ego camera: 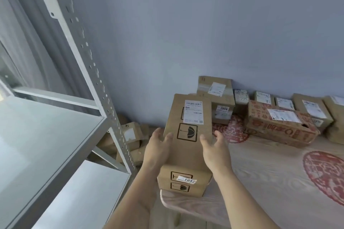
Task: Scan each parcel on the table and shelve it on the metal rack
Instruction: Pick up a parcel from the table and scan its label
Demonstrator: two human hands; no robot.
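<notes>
A long brown cardboard parcel lies at the table's left corner, its near end bearing a tag numbered 1042 and a white shipping label on top. My left hand lies against its left side with fingers straight. My right hand is at its right side, fingers relaxed and straight. The grey metal rack stands to the left, its pale shelves bare. No scanner is in view.
Several more parcels line the wall at the back of the wooden table, one tagged 2859. Other boxes sit on the floor behind the rack's post. The blue-grey wall is close behind.
</notes>
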